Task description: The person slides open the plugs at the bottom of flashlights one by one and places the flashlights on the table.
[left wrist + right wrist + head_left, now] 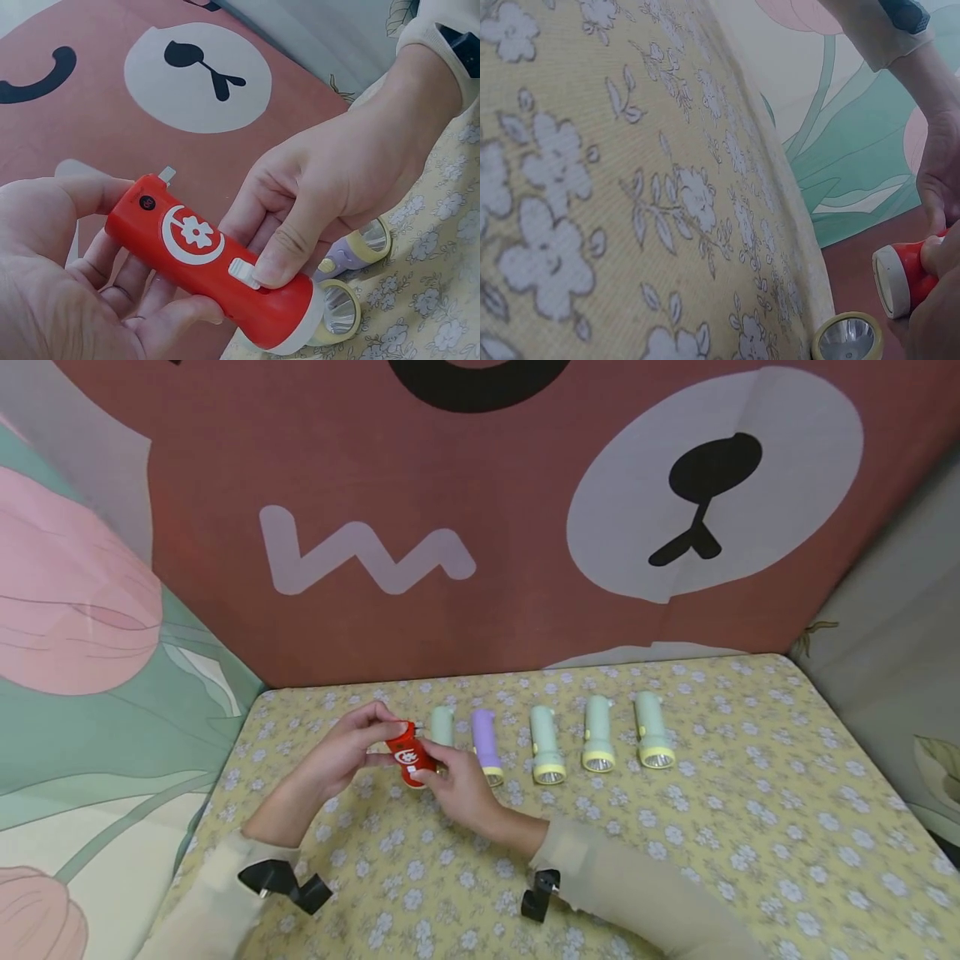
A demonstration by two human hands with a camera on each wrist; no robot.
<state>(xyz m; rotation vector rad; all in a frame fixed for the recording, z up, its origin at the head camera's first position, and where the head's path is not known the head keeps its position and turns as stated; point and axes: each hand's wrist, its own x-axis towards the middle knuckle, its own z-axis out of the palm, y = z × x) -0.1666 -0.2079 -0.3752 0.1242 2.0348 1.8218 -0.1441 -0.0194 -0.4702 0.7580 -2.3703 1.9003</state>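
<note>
Both hands — left hand (347, 752), right hand (459, 787) — clasp the red flashlight (408, 756), right thumb pressing its switch (241, 270).

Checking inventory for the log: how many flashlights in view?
6. One red flashlight held by the left hand and right hand; five in a row on the table: green, purple, green. None seem hidden.

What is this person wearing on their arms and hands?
Both hands, the left hand and the right hand, are bare, with no gloves. Long pale beige sleeves reach the wrists. A small black camera mount is strapped at each wrist.
</note>
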